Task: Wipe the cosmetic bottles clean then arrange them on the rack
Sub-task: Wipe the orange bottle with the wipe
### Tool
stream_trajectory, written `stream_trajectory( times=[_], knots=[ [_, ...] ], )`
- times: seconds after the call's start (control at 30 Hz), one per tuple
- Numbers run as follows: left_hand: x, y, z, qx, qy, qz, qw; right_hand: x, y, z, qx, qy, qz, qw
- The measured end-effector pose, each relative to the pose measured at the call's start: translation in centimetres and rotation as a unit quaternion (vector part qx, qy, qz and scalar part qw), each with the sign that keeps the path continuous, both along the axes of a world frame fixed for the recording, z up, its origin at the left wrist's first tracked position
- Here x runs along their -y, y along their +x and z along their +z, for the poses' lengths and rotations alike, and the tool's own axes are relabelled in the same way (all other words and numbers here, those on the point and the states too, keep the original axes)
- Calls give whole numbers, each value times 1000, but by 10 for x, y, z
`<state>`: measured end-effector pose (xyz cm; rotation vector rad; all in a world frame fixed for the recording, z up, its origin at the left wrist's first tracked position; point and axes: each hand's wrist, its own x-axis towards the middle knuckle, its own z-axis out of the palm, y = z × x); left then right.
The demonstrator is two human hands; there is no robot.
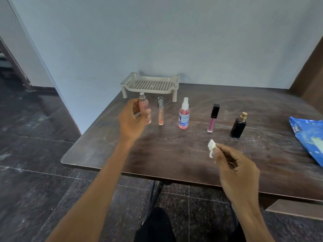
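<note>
Gripped in left hand (pixel 134 117) — pink bottle (pixel 144 105) (blurred), left end of row. Pinched in right hand (pixel 234 165): white wipe (pixel 211 148). Upright on table (pixel 174 154) before rack (pixel 150 84) — spray bottle (pixel 184 114), pink liquid inside.

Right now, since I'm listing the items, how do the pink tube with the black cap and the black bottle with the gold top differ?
The pink tube is slim and see-through; the black bottle is wider and opaque. The pink tube has a black square cap; the black bottle has a gold spray top. Both stand upright on the table, apart, untouched.
</note>
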<state>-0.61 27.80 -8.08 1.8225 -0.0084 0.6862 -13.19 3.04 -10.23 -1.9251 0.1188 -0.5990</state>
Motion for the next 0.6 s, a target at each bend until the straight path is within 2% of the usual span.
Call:
stream_trajectory(
  times=[0.17,0.6],
  knots=[
    [-32,33,-8,-41,46,35,997,-4,0,-2,-18,15,3,1000],
    [-38,41,-23,-102,65,42,992,-10,5,-2,-31,35,5,999]
  ],
)
